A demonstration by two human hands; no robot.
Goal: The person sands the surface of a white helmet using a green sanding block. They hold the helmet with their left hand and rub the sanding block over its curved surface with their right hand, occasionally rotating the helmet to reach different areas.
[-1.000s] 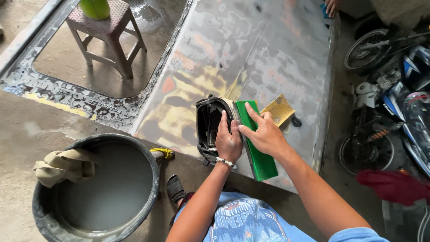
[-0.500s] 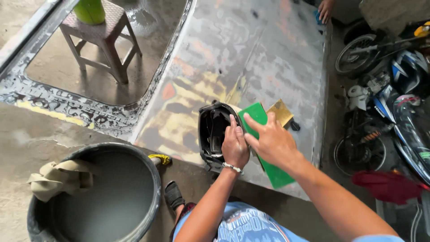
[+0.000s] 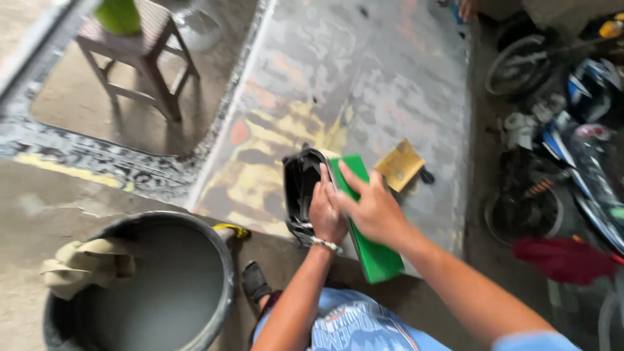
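Left hand rests on the rim of a black container, fingers curled over its edge; how firm the grip is, can't tell. Right hand lies flat and open, fingers spread, pressing on a green board; its palm hides the board's middle. Container and board sit touching at the near edge of a big metal panel with worn grey and yellow paint. A yellow block lies just beyond the board, a small dark thing behind it too blurred to name. Grey bucket of cloudy water stands at near left, cut off at the bottom, a rag draped on its rim. Wooden stool far left, its top cropped. Motorbikes right, blurred.
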